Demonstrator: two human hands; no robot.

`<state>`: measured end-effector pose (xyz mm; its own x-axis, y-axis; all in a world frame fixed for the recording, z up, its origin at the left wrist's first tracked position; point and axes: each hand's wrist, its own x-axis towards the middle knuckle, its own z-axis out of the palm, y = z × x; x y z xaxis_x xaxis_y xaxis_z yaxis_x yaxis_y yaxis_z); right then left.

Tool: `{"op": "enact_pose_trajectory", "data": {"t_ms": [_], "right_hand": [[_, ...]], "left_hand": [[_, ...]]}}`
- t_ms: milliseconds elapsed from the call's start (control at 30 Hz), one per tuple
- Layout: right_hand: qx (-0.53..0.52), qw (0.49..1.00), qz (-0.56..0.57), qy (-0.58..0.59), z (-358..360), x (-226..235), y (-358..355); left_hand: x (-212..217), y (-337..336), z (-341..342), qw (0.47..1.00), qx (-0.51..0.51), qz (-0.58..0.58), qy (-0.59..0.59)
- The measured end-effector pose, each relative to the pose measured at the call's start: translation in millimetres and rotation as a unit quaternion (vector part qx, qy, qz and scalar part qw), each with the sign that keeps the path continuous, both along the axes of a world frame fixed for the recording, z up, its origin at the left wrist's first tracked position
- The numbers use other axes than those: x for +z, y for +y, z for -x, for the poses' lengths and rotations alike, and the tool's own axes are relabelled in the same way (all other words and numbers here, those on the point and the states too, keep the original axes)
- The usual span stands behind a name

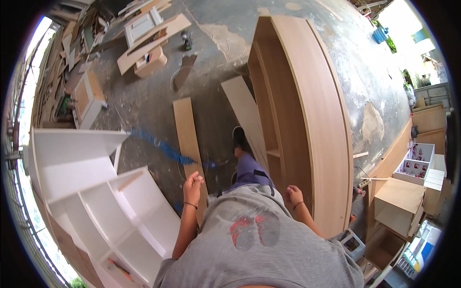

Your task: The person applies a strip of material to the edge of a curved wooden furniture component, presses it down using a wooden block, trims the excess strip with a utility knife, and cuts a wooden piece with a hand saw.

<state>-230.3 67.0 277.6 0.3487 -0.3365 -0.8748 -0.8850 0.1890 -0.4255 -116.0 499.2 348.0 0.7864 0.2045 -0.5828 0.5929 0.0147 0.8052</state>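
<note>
My left hand (193, 188) is raised in front of my left side, fingers curled in toward the thumb. Whatever it may hold is hidden. It appears over the near end of a long light-wood board (184, 117) on the floor. On the other side, my right hand (294, 195) is loosely closed, with nothing visible in it. That hand is nearest to a tall wood-coloured cabinet carcass (317, 105), whose open side with shelves faces left. Neither hand visibly grips the cabinet. One foot (238, 137) is forward between the board and a pale panel (242, 103).
White shelf units (101, 201) stand at the left, an orange-handled tool (122, 271) on one. A bunched blue strip (163, 148) crosses the floor. A cordless drill (186, 41) stands farther off, near loose boards and an open box (151, 61). Small cabinets (401, 194) are at the right.
</note>
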Motion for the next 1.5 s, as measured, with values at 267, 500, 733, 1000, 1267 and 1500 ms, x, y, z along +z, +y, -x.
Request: {"op": "enact_pose_trajectory", "data": {"t_ms": [267, 500, 733, 1000, 1267, 1500], "right_hand": [[0.098, 0.991, 0.051, 0.074, -183.0, -0.7, 40.0], [0.173, 0.961, 0.115, -0.182, -424.2, -19.8, 14.4], [0.031, 0.953, 0.114, -0.279, -691.0, 31.6, 38.4], [0.013, 0.950, 0.152, -0.273, -808.5, 63.6, 86.2], [-0.147, 0.933, 0.172, -0.278, -945.0, 67.9, 66.7], [-0.244, 0.910, 0.205, -0.265, -1098.2, 21.0, -10.3]], "left_hand": [[-146.0, 111.6, -81.3, 0.781, -0.464, -0.391, 0.147], [-99.4, 94.6, -188.4, 0.931, -0.147, -0.267, 0.200], [-149.1, 130.4, -412.8, 0.903, -0.272, -0.275, 0.185], [-72.4, 128.0, -788.8, 0.966, -0.083, -0.130, 0.206], [-91.8, 60.4, -1052.1, 0.977, -0.173, -0.097, 0.078], [-125.8, -26.2, -1191.1, 0.755, -0.594, -0.280, -0.002]]}}
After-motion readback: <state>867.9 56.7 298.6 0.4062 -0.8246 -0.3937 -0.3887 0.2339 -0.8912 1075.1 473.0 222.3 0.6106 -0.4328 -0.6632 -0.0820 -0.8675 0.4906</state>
